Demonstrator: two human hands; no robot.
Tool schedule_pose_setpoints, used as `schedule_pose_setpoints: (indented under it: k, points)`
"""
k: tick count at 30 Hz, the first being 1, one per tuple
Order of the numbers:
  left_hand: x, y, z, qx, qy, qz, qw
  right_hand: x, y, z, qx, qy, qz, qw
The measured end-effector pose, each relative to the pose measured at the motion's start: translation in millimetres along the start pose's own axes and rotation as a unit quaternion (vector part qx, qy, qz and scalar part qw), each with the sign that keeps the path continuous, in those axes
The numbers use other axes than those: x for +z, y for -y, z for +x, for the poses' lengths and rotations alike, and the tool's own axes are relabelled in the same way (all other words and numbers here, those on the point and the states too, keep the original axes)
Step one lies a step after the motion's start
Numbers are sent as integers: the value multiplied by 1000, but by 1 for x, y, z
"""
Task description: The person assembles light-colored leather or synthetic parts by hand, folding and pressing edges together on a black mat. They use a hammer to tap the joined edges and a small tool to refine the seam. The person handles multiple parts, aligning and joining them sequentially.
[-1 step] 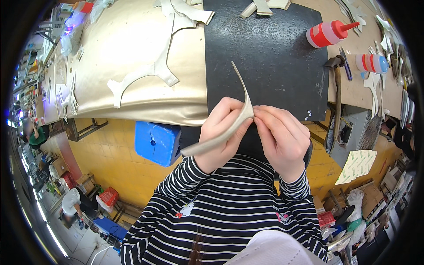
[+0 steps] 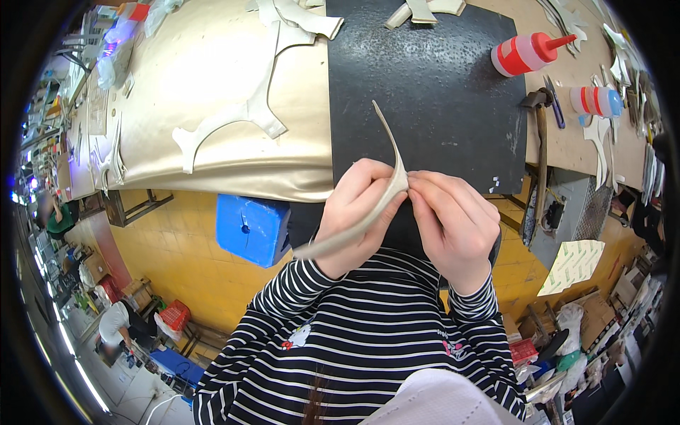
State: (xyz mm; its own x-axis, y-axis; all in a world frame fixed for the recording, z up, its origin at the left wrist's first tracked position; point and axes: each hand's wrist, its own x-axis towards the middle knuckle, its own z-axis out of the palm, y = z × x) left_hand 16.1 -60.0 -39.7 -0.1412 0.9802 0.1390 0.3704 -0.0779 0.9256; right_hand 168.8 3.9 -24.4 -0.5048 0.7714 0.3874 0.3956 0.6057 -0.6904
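Here both the left hand (image 2: 358, 212) and right hand (image 2: 453, 223) pinch a curved beige strip (image 2: 386, 180) at the black mat's (image 2: 425, 92) near edge.

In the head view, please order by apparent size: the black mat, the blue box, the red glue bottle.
1. black mat
2. blue box
3. red glue bottle
The box lies farther below the table, so its true size is unsure.

Red-white glue bottle (image 2: 523, 54) on black mat; second bottle (image 2: 596, 100) right of it

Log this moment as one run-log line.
left hand: pinching beige curved strip | right hand: pinching same strip | below: black mat | nearby: red glue bottle
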Motion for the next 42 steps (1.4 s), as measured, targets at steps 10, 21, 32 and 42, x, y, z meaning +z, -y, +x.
schedule_pose_setpoints:
  k: [10,21,32,42]
  points:
    - [7,7,4,68,16,73,995,-3,7,-3,79,-12,-26,996]
    - [8,9,1,-19,27,-86,996,-7,1,-2,192,8,132,972]
    - [8,8,2,2,43,-25,999,-9,-2,-1,114,14,62,991]
    - [8,4,3,-77,52,-156,983,-3,-3,-3,143,-2,95,985]
